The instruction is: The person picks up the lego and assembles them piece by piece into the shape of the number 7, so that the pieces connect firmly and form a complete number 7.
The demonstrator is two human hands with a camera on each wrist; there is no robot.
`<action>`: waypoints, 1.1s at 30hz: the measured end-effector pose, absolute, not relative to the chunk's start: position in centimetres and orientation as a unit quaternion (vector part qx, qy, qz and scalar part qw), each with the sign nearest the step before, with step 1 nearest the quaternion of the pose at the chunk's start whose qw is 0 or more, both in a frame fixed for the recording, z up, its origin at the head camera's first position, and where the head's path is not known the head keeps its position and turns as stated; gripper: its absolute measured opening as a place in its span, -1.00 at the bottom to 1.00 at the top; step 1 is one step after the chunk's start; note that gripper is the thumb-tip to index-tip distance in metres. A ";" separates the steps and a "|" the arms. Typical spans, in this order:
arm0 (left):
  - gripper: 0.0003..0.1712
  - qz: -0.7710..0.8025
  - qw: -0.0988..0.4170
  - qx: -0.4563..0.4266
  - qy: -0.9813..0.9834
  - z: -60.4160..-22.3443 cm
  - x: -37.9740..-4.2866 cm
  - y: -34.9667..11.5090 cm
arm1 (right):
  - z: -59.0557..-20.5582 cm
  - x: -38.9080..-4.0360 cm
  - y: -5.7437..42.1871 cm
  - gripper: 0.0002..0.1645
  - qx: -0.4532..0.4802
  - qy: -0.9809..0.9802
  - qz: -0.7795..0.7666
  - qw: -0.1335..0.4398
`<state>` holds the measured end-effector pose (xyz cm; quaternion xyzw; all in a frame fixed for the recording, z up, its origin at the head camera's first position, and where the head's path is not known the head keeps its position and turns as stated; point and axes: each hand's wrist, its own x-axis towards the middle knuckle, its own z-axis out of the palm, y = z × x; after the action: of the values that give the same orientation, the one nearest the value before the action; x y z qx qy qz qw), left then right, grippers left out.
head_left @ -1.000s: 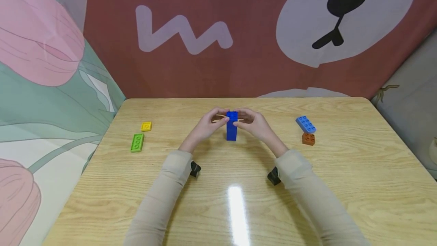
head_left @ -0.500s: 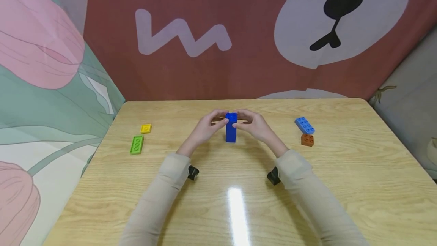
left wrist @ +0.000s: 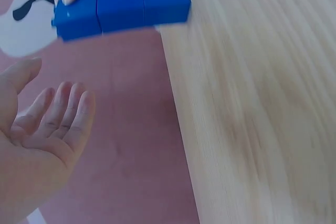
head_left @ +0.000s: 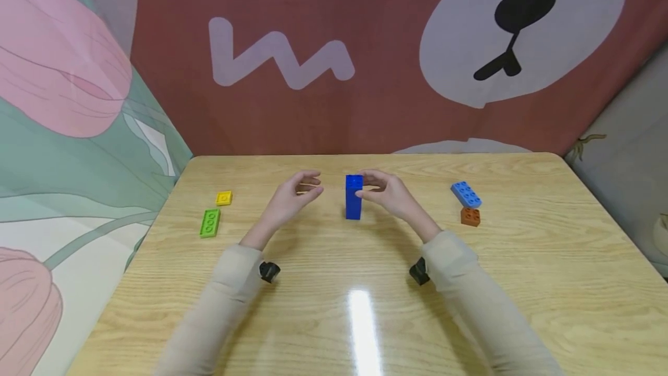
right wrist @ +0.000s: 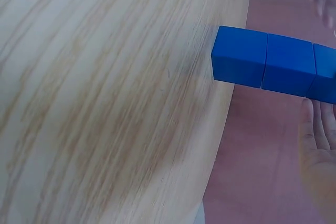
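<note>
Your wood-grain counter (head_left: 313,318) carries a blue brick tower (head_left: 353,208) centrally, yellow brick (head_left: 224,198) and green brick (head_left: 210,223) left, light-blue brick (head_left: 466,194) and brown brick (head_left: 470,217) right.

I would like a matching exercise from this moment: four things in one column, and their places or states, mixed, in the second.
1. Left hand
2. Right hand
3. Blue tower
4. Brown brick

A. upright, three blocks high
B. beside the light blue brick
C. holding nothing
D. touching the tower's top block

Pairs: 1-C, 2-D, 3-A, 4-B
</note>
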<state>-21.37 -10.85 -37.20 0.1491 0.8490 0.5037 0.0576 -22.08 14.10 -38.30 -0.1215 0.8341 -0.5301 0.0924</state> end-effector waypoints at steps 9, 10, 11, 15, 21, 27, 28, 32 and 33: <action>-0.50 0.487 0.029 0.099 0.867 -37.4 -21.6 -15.8 | -38.4 -22.2 14.0 -0.32 -0.120 0.835 -0.528 0.096; -0.49 0.485 0.027 0.094 0.869 -37.4 -21.6 -16.3 | -38.4 -22.2 14.0 -0.31 -0.120 0.835 -0.528 0.096; -0.50 0.485 0.025 0.087 0.870 -37.5 -21.6 -16.7 | -38.4 -22.1 14.0 -0.31 -0.120 0.835 -0.528 0.096; -0.48 0.478 0.023 0.071 0.875 -37.6 -21.7 -18.5 | -38.4 -22.1 14.0 -0.31 -0.120 0.833 -0.531 0.098; -0.43 0.473 0.022 0.051 0.879 -37.9 -21.7 -21.1 | -38.4 -22.2 14.0 -0.31 -0.118 0.830 -0.536 0.100; -0.40 0.458 0.020 0.028 0.888 -38.2 -21.4 -23.6 | -38.4 -22.1 14.1 -0.32 -0.118 0.825 -0.544 0.102; -0.40 0.453 0.016 0.027 0.891 -38.3 -21.4 -24.0 | -38.3 -22.1 14.1 -0.32 -0.118 0.826 -0.542 0.101; -0.39 0.443 0.013 0.019 0.896 -38.6 -20.9 -25.3 | -38.3 -22.0 14.1 -0.31 -0.118 0.828 -0.539 0.099; -0.40 0.439 0.012 0.018 0.898 -38.6 -20.8 -25.6 | -38.3 -22.0 14.1 -0.32 -0.118 0.828 -0.539 0.099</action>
<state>-20.81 -25.61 -38.64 0.0181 0.8981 0.4392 0.0120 -22.04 14.05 -38.29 -0.1175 0.8284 -0.5386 0.0987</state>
